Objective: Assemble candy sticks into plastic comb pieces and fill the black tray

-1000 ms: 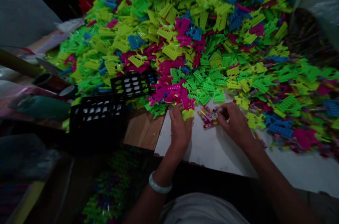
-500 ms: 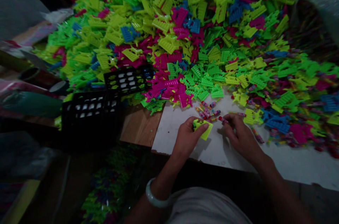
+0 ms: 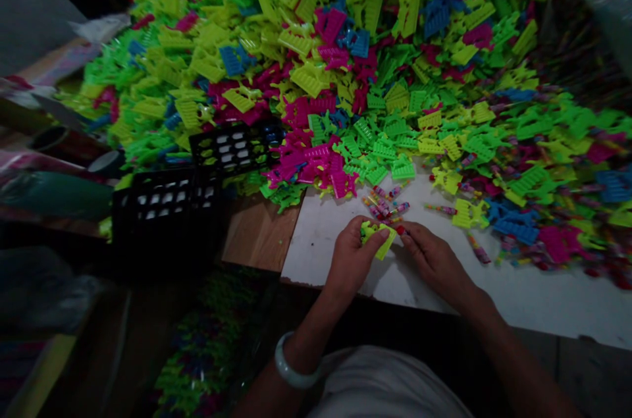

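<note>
L hand (image 3: 348, 263): fingers pinching 1 yel. pc (image 3: 385, 248), plastic, comb-like. R hand (image 3: 432, 259): fingers closed on 1 sm. red-tipped tube (image 3: 400, 230), just R of yel. pc; contact unclear. Beyond yel. pc: loose tubes (image 3: 380, 208) on wht. worktop (image 3: 311, 237). L of yel. pc: magenta pcs (image 3: 316, 161), then blk. crate (image 3: 162, 227). Farthest beyond: mixed-col. heap (image 3: 296, 43).

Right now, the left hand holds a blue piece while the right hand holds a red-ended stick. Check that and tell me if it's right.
Not quite: the piece in the left hand is yellow, as the head view shows. The right hand does hold a red-ended stick.
</note>
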